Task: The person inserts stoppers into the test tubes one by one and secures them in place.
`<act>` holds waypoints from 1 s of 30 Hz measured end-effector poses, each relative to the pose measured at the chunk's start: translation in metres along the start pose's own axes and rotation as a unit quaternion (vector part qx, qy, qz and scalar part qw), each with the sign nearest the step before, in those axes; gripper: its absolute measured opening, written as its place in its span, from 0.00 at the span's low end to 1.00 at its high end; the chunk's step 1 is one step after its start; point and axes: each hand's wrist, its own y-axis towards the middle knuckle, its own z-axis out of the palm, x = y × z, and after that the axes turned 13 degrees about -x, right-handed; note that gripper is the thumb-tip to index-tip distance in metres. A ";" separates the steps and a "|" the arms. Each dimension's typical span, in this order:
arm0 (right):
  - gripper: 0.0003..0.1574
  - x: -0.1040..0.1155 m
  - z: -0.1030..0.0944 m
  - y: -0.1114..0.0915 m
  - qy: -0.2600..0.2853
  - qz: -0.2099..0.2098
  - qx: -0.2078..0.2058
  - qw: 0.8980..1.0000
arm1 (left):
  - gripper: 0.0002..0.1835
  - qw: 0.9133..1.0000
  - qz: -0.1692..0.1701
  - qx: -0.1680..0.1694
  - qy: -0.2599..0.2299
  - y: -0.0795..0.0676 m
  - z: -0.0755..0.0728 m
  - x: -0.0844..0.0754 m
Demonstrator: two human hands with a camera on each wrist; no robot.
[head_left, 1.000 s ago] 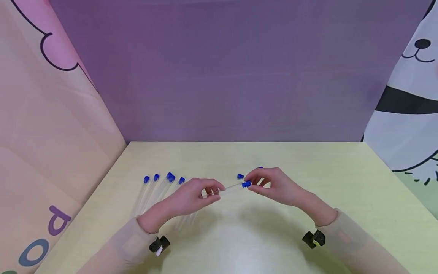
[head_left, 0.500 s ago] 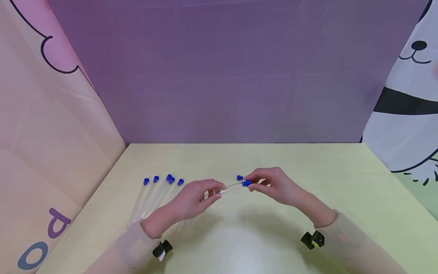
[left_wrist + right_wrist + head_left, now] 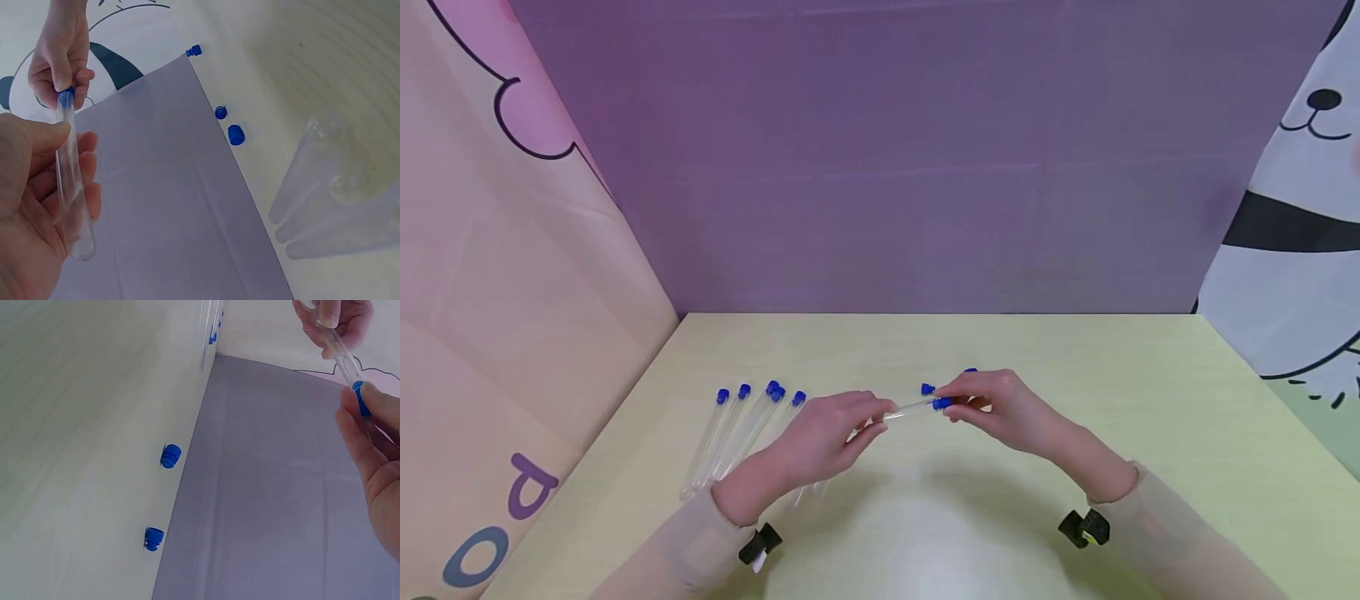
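Note:
My left hand [image 3: 831, 433] holds a clear test tube [image 3: 72, 187] slantwise above the table, thumb on one side and fingers behind it. The tube's rounded bottom points back toward the palm in the left wrist view. At its mouth sits a blue cap [image 3: 360, 398], which the thumb and fingers of my right hand [image 3: 1011, 412] pinch. Part of the cap shows inside the clear wall in the right wrist view. Just behind my right fingers, a loose blue cap [image 3: 928, 389] lies on the table; another cap [image 3: 971, 370] peeks out above that hand.
To the left, several blue-capped test tubes [image 3: 706, 450] lie side by side on the pale table [image 3: 1075, 342]. Clear tube ends [image 3: 808, 493] show below my left forearm. A purple cloth [image 3: 880, 167] rises behind the table, with printed cloths [image 3: 535, 275] at the sides.
The cap's ridges stood out more a second ago; now it looks seated closer in the tube's mouth. My left fingers have closed a little more around the tube. Both arms stay nearly in place.

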 end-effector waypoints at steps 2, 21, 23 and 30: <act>0.16 0.000 0.001 0.001 0.005 0.006 0.000 1.000 | 0.12 1.000 0.003 -0.001 -0.002 0.000 0.001 0.000; 0.17 0.011 -0.004 0.003 0.100 0.166 0.023 0.981 | 0.15 0.997 0.054 -0.053 0.003 0.002 0.005 -0.006; 0.18 0.011 -0.003 0.004 0.099 0.169 0.026 0.980 | 0.16 0.997 0.060 -0.054 0.010 0.002 0.004 -0.006; 0.17 0.008 0.000 0.002 0.095 0.179 0.025 0.979 | 0.15 0.998 0.046 -0.041 0.001 0.001 0.002 -0.006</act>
